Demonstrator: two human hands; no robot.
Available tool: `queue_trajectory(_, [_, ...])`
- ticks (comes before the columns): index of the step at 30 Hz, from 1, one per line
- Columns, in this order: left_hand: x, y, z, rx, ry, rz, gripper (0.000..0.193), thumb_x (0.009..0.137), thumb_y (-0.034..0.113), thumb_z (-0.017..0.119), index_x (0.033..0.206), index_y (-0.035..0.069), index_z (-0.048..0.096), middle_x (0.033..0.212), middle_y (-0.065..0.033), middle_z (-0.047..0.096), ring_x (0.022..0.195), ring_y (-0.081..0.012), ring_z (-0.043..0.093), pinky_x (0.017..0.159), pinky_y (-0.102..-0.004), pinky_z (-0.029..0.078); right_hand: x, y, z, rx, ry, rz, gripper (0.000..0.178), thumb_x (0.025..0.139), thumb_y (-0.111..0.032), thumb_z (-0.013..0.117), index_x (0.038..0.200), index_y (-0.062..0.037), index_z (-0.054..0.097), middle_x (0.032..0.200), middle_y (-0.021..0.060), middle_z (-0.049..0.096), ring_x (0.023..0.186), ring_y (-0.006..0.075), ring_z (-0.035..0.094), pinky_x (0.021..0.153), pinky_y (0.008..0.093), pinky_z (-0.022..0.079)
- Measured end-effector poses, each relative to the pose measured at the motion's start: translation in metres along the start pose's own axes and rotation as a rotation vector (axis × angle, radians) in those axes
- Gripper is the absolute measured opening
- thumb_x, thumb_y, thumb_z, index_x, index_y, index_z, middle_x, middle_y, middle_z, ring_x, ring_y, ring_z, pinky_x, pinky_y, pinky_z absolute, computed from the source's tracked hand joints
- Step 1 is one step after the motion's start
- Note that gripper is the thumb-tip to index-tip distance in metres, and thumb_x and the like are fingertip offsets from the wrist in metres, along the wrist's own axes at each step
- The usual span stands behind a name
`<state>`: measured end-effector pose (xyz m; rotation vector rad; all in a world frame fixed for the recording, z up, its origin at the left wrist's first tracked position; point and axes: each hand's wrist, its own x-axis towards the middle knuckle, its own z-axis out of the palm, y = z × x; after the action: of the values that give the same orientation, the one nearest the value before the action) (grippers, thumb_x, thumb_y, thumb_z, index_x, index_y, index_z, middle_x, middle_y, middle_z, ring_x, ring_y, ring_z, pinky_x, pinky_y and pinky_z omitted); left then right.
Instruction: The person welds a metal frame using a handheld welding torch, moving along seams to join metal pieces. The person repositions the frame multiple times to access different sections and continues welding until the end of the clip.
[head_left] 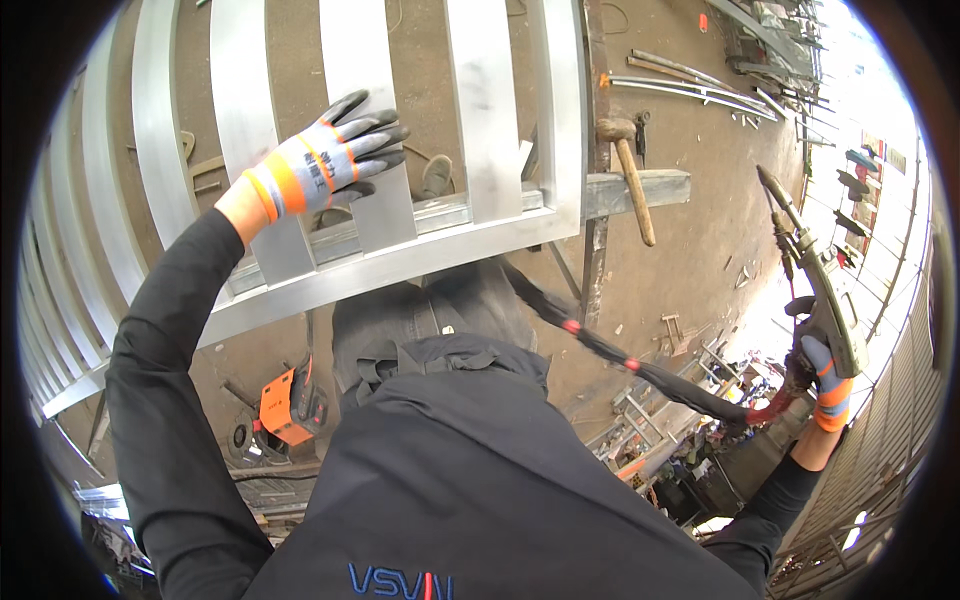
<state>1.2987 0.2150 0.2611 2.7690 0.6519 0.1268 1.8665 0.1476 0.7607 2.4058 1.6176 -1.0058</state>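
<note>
My left hand (pixel 325 160), in a grey and orange work glove, lies with its fingers spread on a flat slat (pixel 385 215) of a silvery metal frame (pixel 400 258) in front of me. Out to the right, my gloved right hand (pixel 826 383) is wrapped round the grip of a handheld welding torch (pixel 826 297), a long gun-like tool with a pointed nozzle tipped up and away from the frame. A thick black cable (pixel 665 385) with red bands runs from the torch back past my legs.
Right of the frame, a wooden-handled mallet (pixel 630 170) rests on a metal bar (pixel 660 190). Long metal tubes (pixel 690 85) lie on the floor at the far right. An orange and black machine (pixel 288 405) stands below the frame on the left. Scrap and clutter (pixel 690 470) fill the lower right.
</note>
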Motion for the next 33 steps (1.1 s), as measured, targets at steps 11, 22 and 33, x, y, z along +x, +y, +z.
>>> queue_trajectory(11, [-0.008, 0.024, 0.0, 0.016, 0.02, -0.18, 0.066, 0.106, 0.042, 0.079, 0.169, 0.027, 0.068, 0.188, -0.0052, 0.053, 0.177, -0.0323, 0.043, 0.151, -0.0654, 0.024, 0.151, -0.017, 0.06, -0.41, -0.25, -0.661, 0.076, 0.087, 0.01, 0.072, 0.162, -0.0034, 0.07, 0.112, 0.0094, 0.088, 0.093, 0.0183, 0.081, 0.086, 0.0327, 0.063])
queue_trajectory(22, [-0.012, 0.021, 0.013, 0.076, 0.061, -0.193, 0.066, 0.105, 0.043, 0.082, 0.168, 0.033, 0.066, 0.188, 0.0011, 0.053, 0.175, -0.0289, 0.047, 0.148, -0.0654, 0.032, 0.243, -0.093, 0.171, -0.233, -0.855, -0.562, 0.081, 0.084, -0.009, 0.083, 0.163, -0.0027, 0.069, 0.11, 0.0097, 0.089, 0.084, 0.0184, 0.08, 0.077, 0.0308, 0.061])
queue_trajectory(33, [-0.021, 0.024, 0.024, 0.041, 0.147, -0.224, 0.054, 0.114, 0.049, 0.074, 0.166, 0.036, 0.071, 0.179, 0.0044, 0.062, 0.17, -0.022, 0.052, 0.151, -0.058, 0.027, 0.262, -0.141, 0.282, -0.352, -1.044, -0.957, 0.08, 0.081, -0.017, 0.09, 0.158, -0.0027, 0.072, 0.111, 0.0094, 0.086, 0.087, 0.0254, 0.082, 0.081, 0.0367, 0.063])
